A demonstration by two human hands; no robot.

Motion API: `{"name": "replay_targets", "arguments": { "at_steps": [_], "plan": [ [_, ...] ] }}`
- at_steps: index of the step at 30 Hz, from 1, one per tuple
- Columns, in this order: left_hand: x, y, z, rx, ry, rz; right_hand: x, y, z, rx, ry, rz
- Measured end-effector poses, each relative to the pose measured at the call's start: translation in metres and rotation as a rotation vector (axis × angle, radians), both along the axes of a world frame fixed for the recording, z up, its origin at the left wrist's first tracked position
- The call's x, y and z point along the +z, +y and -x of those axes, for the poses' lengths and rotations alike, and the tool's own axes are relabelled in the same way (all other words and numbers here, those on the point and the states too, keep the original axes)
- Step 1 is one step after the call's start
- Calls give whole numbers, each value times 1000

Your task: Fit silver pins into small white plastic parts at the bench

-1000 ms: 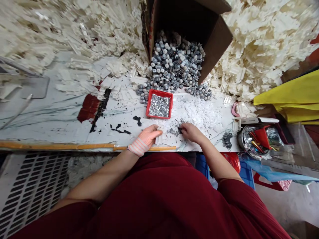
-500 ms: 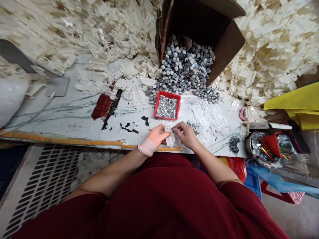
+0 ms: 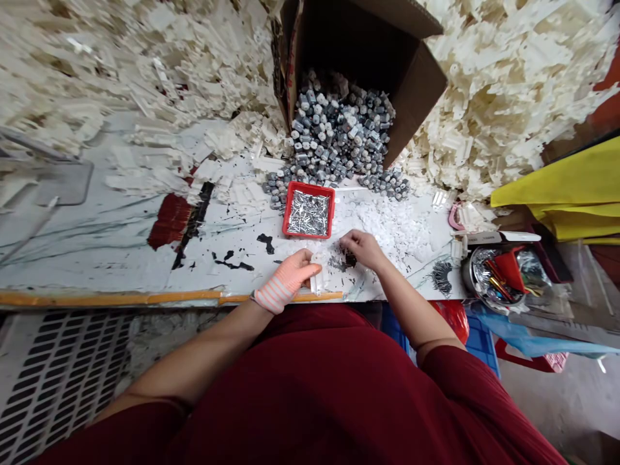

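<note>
My left hand (image 3: 290,274), in an orange striped glove, grips a small white plastic part (image 3: 318,279) near the table's front edge. My bare right hand (image 3: 362,248) rests curled on a patch of small dark metal bits (image 3: 338,262) just right of that part; its fingertips pinch at them, and I cannot make out what they hold. A red tray (image 3: 309,212) of shiny metal pins sits just beyond both hands.
A tipped cardboard box (image 3: 416,84) spills grey cylindrical parts (image 3: 339,139) onto the white table (image 3: 121,226). Heaps of cream plastic parts (image 3: 508,97) fill the back. A tin of tools (image 3: 498,271) and yellow sheets (image 3: 566,187) stand at the right.
My right hand left the white part and moved right, back onto the dark metal bits. My left hand keeps hold of the white part. The camera shifted slightly.
</note>
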State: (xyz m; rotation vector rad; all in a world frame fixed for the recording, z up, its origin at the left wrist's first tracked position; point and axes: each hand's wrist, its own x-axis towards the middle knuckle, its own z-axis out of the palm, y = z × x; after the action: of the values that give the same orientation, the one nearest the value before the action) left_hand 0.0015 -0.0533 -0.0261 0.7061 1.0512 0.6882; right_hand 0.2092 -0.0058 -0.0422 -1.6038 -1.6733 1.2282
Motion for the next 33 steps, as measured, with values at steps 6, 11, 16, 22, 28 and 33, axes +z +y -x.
{"name": "replay_targets", "arguments": {
  "at_steps": [6,11,16,22,28,33],
  "plan": [
    [-5,4,-2,85,3,32,-12,44,-2,-29,-486,-178],
    [-4,5,-1,81,38,-10,-18,41,10,81,-667,-197],
    [-12,6,-3,43,186,-81,-10,18,10,8,-478,-143],
    [-11,7,-7,38,230,-106,16,-23,29,170,4,-2],
    [-3,5,-8,66,133,-58,24,-33,38,198,-180,-48],
    [-13,6,-9,89,57,-3,14,-1,10,172,-344,-106]
  ]
}}
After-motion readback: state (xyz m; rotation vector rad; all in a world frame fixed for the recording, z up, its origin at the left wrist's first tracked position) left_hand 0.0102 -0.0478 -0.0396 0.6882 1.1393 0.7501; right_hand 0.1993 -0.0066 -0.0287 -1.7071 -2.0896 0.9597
